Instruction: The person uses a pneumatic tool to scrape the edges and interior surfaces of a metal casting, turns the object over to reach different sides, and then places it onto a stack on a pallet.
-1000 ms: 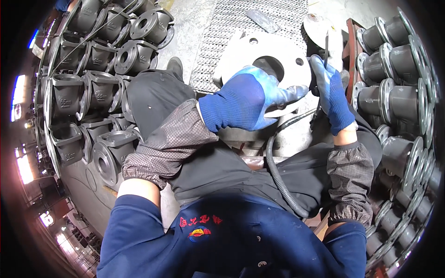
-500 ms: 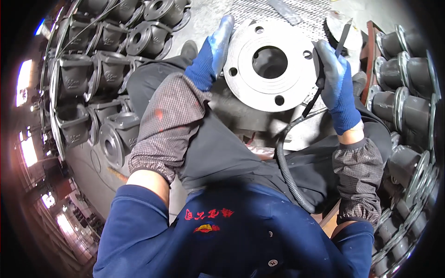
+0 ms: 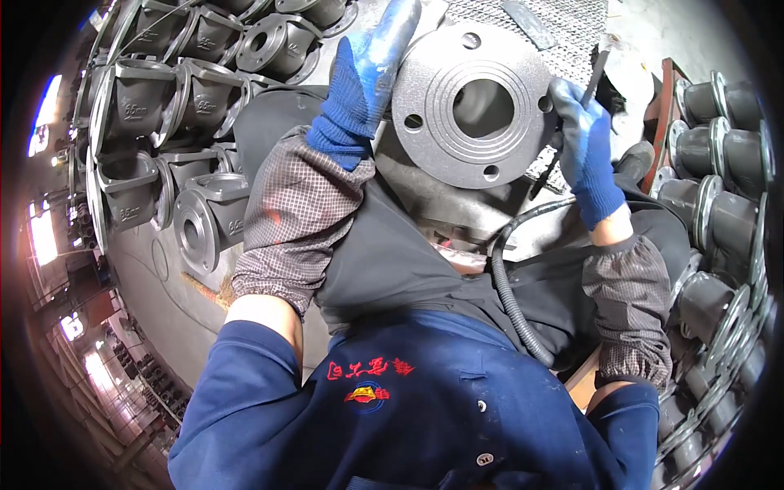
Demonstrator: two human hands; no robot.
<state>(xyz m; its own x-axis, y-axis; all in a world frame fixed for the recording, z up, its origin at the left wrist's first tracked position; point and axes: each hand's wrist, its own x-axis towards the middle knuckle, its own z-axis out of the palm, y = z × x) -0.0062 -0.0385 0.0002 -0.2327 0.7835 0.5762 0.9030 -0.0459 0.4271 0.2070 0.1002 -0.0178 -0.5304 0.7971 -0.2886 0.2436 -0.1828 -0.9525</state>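
A grey metal flanged pipe fitting (image 3: 523, 82) faces up in front of me, with a round centre opening and several bolt holes in its rim. My left hand (image 3: 377, 69), in a blue glove, lies along the fitting's left edge with fingers stretched out and holding nothing. On the opposite side, my blue-gloved right hand (image 3: 581, 122) is closed around a slim dark bar-shaped tool (image 3: 599, 75), its fingertips close to the flange rim. The hand hides the tool's middle, so its exact kind does not show.
A ribbed black hose (image 3: 506, 282) curves between my legs. Grey fittings (image 3: 143, 106) are stacked on the left, and more fittings (image 3: 731, 204) stand beside a reddish metal frame (image 3: 663, 131) on the right. Beyond the flange lies patterned metal mesh (image 3: 572, 24) with a flat bar (image 3: 529, 26) on it.
The flange face has gone from brightly lit to darker grey, showing its ring grooves, and sits slightly higher in view. My left hand has shifted up a little; the right stays beside the rim.
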